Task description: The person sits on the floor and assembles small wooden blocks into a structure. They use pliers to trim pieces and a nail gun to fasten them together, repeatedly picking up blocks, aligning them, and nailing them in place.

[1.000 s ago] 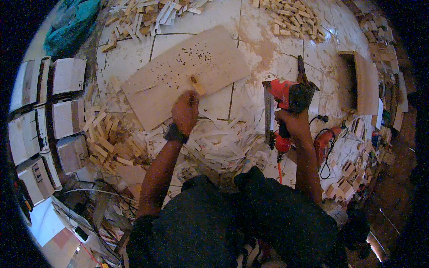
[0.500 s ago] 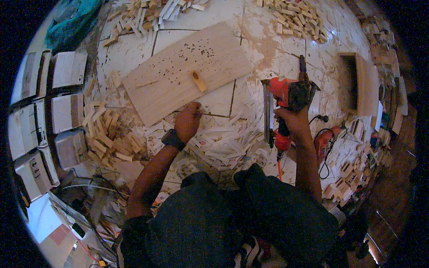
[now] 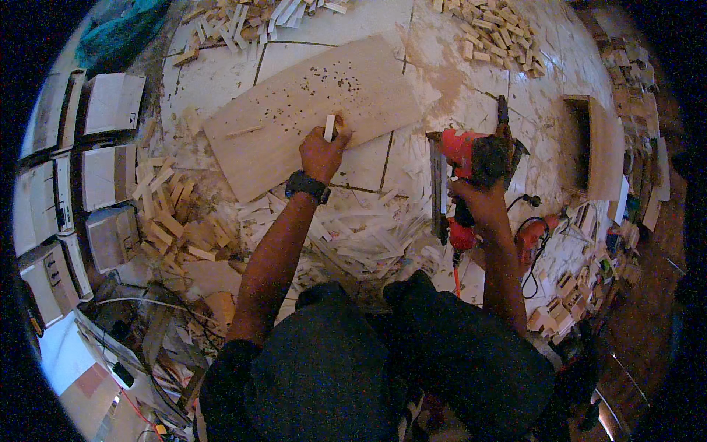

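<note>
My left hand (image 3: 324,156), wearing a dark wrist watch (image 3: 308,186), pinches a small wooden block (image 3: 330,128) at the near part of a wide wooden board (image 3: 287,158). A pale face of the block shows above my fingers, with a darker patch beside it. Scattered dark holes or specks and a thin sliver of wood mark the board. To the right, my right hand (image 3: 479,200) is wrapped round the grip of a red and black nail gun (image 3: 464,151). The tool is held over the floor, apart from the board, and an orange hose (image 3: 457,278) runs down from it.
Wood offcuts are heaped left of the board (image 3: 177,210), and more block piles (image 3: 497,33) lie at the back. Pale strips (image 3: 361,232) cover the floor before my knees. Wooden boxes (image 3: 110,173) line the left; an open box (image 3: 589,147) and a corded red tool (image 3: 532,239) are right.
My left hand has moved up and forward from the board's near edge and has taken hold of the wooden block there. The nail gun stays nearly in place in my right hand.
</note>
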Demonstrator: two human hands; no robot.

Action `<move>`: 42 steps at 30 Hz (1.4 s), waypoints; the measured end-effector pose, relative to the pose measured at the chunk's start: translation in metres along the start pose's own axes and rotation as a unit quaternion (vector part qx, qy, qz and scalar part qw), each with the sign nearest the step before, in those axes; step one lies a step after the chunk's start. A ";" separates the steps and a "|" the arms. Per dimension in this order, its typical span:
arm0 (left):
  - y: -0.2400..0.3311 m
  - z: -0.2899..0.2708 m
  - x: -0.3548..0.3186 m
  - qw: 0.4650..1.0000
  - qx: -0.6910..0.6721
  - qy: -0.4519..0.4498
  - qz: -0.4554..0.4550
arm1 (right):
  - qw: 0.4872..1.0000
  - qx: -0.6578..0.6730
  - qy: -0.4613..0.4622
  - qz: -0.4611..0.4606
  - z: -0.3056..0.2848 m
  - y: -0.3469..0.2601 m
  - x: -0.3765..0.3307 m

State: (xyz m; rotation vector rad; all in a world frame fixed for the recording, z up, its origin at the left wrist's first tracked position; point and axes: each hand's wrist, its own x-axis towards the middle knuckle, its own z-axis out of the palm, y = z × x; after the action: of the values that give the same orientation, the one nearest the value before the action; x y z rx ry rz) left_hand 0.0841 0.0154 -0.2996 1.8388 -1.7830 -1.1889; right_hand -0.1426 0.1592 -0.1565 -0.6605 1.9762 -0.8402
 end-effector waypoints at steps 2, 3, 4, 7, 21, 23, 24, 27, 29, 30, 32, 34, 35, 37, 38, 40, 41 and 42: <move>-0.002 0.005 -0.001 1.000 -0.017 0.003 -0.004 | 1.000 -0.008 -0.010 0.002 0.000 -0.001 0.002; -0.005 0.006 0.000 0.999 -0.039 0.009 -0.002 | 1.000 -0.012 -0.014 0.000 0.001 -0.003 0.002; -0.008 0.008 0.001 0.998 -0.065 0.020 0.007 | 1.000 -0.006 -0.012 -0.001 0.003 -0.005 0.002; -0.020 0.003 0.006 0.993 -0.013 0.026 0.114 | 1.000 0.002 -0.006 0.004 0.011 -0.015 0.001; -0.023 -0.042 0.043 0.962 -0.023 -0.187 0.197 | 0.993 -0.050 -0.079 -0.074 0.053 -0.036 0.013; -0.024 -0.042 0.046 0.961 -0.013 -0.197 0.193 | 0.992 -0.046 -0.092 -0.073 0.063 -0.045 0.013; -0.024 -0.042 0.048 0.961 -0.006 -0.197 0.195 | 0.987 -0.063 -0.100 -0.107 0.068 -0.049 0.014; -0.024 -0.043 0.054 0.957 0.017 -0.230 0.177 | 0.950 -0.157 -0.123 -0.242 0.085 -0.062 0.017; -0.024 -0.043 0.055 0.954 0.023 -0.241 0.177 | 0.953 -0.165 -0.144 -0.209 0.095 -0.068 0.017; -0.024 -0.043 0.056 0.953 0.023 -0.236 0.186 | 0.964 -0.138 -0.147 -0.173 0.099 -0.071 0.016; -0.024 -0.042 0.055 0.954 0.019 -0.231 0.191 | 0.984 -0.053 -0.141 -0.093 0.108 -0.077 0.015; -0.025 -0.041 0.054 0.957 0.012 -0.229 0.180 | 0.988 -0.034 -0.135 -0.060 0.114 -0.082 0.014; -0.026 -0.040 0.053 0.958 0.004 -0.234 0.166 | 0.986 -0.073 -0.136 -0.070 0.115 -0.085 0.014; -0.027 -0.039 0.053 0.960 -0.017 -0.242 0.136 | 0.969 -0.143 -0.129 -0.153 0.118 -0.089 0.015; -0.028 -0.039 0.054 0.960 -0.014 -0.239 0.143 | 0.951 -0.172 -0.120 -0.226 0.121 -0.090 0.018; -0.030 -0.038 0.056 0.958 -0.016 -0.240 0.157 | 0.941 -0.172 -0.113 -0.269 0.123 -0.088 0.019; -0.030 -0.038 0.057 0.957 -0.021 -0.245 0.153 | 0.953 -0.144 -0.115 -0.241 0.124 -0.085 0.019; -0.031 -0.038 0.057 0.957 -0.028 -0.247 0.150 | 0.962 -0.132 -0.127 -0.205 0.124 -0.082 0.020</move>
State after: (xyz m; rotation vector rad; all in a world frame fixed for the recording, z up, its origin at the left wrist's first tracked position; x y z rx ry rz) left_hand 0.1254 -0.0444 -0.3186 1.2427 -2.1588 -1.6485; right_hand -0.0344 0.0553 -0.1528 -1.3003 1.7551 -0.6918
